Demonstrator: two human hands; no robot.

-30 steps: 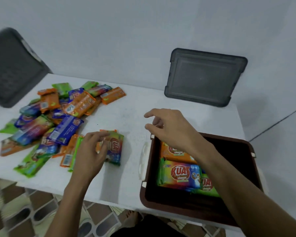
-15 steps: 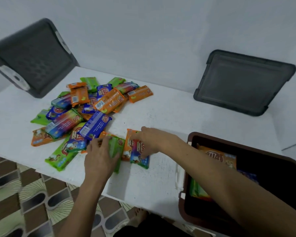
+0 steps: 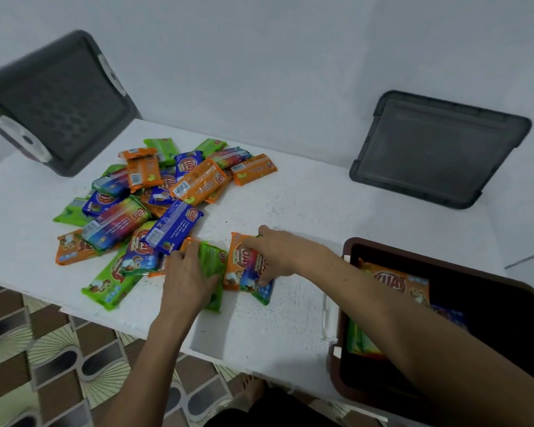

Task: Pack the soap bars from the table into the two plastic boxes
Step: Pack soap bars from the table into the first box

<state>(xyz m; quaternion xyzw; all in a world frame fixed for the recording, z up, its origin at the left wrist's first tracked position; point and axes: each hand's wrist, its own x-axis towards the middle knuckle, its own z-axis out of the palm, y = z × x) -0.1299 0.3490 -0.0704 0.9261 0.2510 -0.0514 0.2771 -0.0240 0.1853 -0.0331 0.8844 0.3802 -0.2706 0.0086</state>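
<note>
While your left hand [image 3: 188, 280] curls over a green soap bar [image 3: 212, 264] and your right hand [image 3: 279, 250] pinches two wrapped bars [image 3: 246, 268] near the surface's [image 3: 305, 204] front edge, the pile [image 3: 154, 195] lies toward the left rear and the brown box [image 3: 336, 377] sits at the right front corner. Bars look light and stiff, wrappers likely slick. Grip across the long edges, not the crimped ends.

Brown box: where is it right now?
In the head view, the brown box sits at the table's near right end, right of the right hand, with the grey lid leaning on the wall behind it.
</note>
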